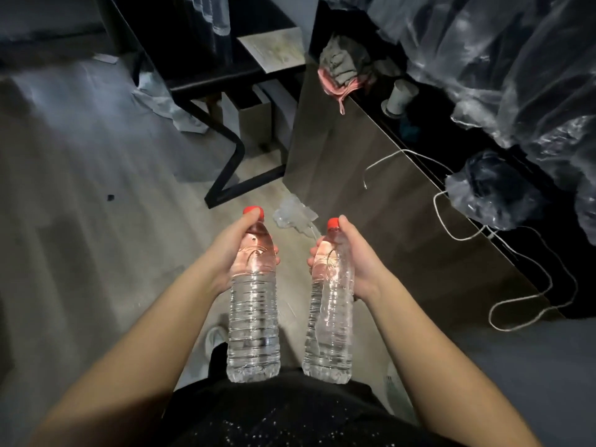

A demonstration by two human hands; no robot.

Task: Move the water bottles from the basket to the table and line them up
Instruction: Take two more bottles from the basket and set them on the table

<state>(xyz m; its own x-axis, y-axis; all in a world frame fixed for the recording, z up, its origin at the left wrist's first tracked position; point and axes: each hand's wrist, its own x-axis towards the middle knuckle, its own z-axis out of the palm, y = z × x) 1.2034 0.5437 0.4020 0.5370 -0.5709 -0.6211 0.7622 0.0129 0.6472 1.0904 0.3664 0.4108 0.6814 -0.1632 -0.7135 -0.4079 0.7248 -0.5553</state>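
clear ribbed plastic, red caps: two water bottles, both carried, neither on a surface.

- left bottle (pixel 253 317): upright, centre of view, just toward 9 o'clock. the left hand (pixel 235 250) grasps it at the shoulder, fingers wrapped round and thumb up by the red cap (pixel 253 210).
- right bottle (pixel 329 324): upright, just toward 3 o'clock of the first, the two apart and not touching. the right hand (pixel 354 262) is curled round its upper body, a fingertip beside its cap (pixel 333 223).
- basket: not in view.
- table (pixel 432 143): judged to be the dark-topped unit with a brown side panel, running from 1 o'clock to 3 o'clock. on its top stand a paper cup (pixel 400 96) and a plastic bag (pixel 490 195) around something dark. a cloth (pixel 345 72) is bundled at the far corner, and a white cable (pixel 516 314) loops over the near edge.
- black frame (pixel 225 175): furniture leg at 12 o'clock, standing on the floor (pixel 80 221).

step in hand: transport. both bottles are out of the basket and held over the floor, short of the table (which top is meant cannot be told for certain).

next move calls for: a swing toward 2 o'clock, and bare top between the cup and the bag, away from the cable. each bottle then goes down on its base, one beside the other, before either grasp lets go.
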